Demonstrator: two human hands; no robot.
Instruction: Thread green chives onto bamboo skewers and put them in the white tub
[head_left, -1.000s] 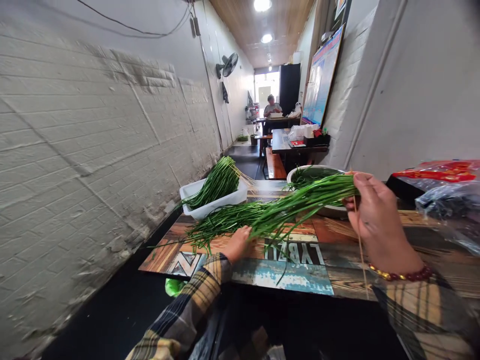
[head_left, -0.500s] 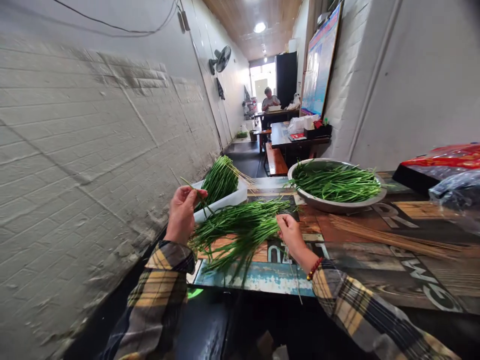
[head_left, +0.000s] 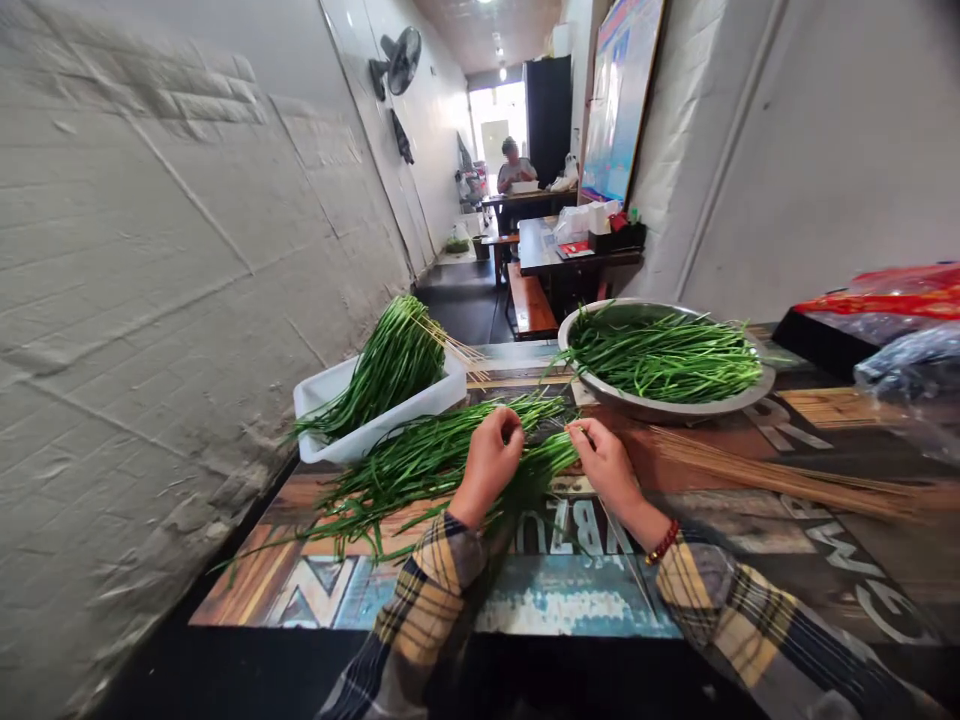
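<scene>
My right hand [head_left: 606,468] is closed in a pinch around a thin bamboo skewer [head_left: 634,560], whose length slants down beneath my wrist toward the table edge. Light-green stem ends of a bunch of chives [head_left: 553,455] gather at its fingertips. Just left of it, my left hand [head_left: 491,462] is curled with thumb and finger together; whatever lies between them is hidden. Under and behind my left hand spreads a pile of loose chives [head_left: 420,455]. A white plastic tray [head_left: 442,395] behind it holds chives [head_left: 397,350] threaded on skewers, their bare ends sticking out to the right.
A metal basin [head_left: 667,408] of chives stands at the back right. Several bare bamboo skewers [head_left: 772,470] lie on the patterned table [head_left: 585,600]. Plastic-wrapped packages [head_left: 911,360] sit far right. A wall [head_left: 150,350] borders the left. Farther back, a person [head_left: 517,170] sits at another table.
My left hand has moved right, from beside the white tray to next to my right hand. The chive strand it pinched no longer shows there. The view has shifted, revealing more of the tray.
</scene>
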